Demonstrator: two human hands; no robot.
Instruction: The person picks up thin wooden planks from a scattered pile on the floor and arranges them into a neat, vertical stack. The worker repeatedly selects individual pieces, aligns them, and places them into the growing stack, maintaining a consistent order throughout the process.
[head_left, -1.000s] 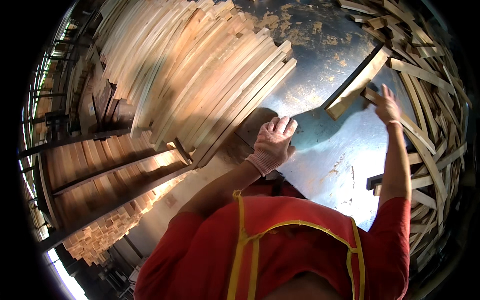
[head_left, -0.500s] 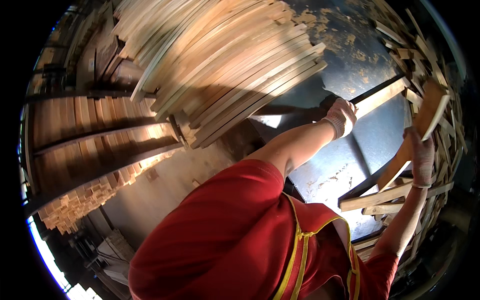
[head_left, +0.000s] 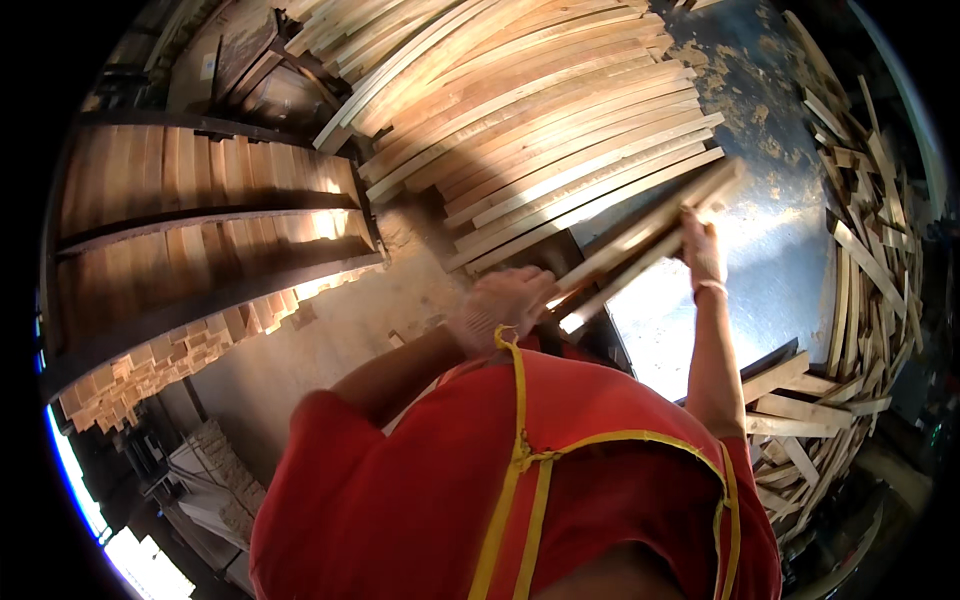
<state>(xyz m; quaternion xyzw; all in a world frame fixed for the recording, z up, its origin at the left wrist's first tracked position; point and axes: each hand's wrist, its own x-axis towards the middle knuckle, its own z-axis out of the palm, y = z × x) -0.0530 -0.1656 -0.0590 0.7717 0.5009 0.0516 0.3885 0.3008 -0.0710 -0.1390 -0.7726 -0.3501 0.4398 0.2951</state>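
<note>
Left of centre, the left hand [head_left: 505, 302], its fingers too blurred to read, is at the lower ends of wooden strips [head_left: 640, 230] slanting up mid-frame over the left edge of the table [head_left: 772, 262], the right hand [head_left: 706, 257] pinching them between its fingers, with open metal stretching right to the offcut heap [head_left: 865, 262].

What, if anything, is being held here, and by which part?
Wooden boards, seemingly two: the right hand holds them toward their far end; the left hand is at the near end, too blurred to tell its grip.
</note>
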